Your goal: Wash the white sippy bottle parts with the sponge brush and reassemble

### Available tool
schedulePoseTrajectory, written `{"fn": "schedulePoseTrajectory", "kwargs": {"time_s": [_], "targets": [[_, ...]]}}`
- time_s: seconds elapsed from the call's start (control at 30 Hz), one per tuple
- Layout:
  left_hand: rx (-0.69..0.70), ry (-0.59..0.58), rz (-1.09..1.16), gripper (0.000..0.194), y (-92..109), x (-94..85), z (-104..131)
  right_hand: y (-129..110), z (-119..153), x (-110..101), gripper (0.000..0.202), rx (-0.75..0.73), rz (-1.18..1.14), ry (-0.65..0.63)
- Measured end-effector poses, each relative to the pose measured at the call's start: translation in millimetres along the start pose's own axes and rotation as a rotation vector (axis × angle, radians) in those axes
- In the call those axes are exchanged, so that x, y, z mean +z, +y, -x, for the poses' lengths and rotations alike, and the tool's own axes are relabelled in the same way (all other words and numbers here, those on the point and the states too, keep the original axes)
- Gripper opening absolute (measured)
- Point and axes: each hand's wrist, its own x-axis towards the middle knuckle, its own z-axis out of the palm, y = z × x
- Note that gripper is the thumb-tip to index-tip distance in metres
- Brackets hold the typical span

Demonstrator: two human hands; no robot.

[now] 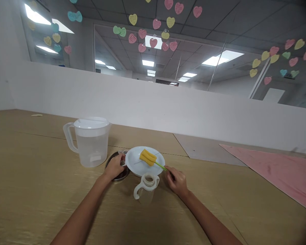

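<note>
My right hand point(176, 180) is closed round the thin green handle of a brush with a yellow sponge head point(148, 157). The sponge lies over a white plate point(132, 166). My left hand point(115, 166) is closed at the plate's left side, above a dark round metal dish point(122, 175), near a small clear item point(123, 163); what its fingers grip is too small to tell. In front of the plate stands a clear bottle point(146, 195) with a white collar and a hooked handle, its mouth open.
A translucent lidded pitcher point(92, 146) with a handle stands left of the dish. A pink cloth point(275, 170) lies at the right, beside a grey panel point(206, 149). A low white wall point(142, 105) runs behind the wooden table point(40, 177).
</note>
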Motion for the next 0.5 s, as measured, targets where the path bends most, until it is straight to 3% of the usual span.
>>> {"fn": "schedulePoseTrajectory", "kwargs": {"time_s": [0.5], "targets": [[-0.073,0.025,-0.122,0.014,13.3,-8.2,3.4,-1.4,-0.8,-0.9,0.025,-0.003,-0.006,-0.007]]}}
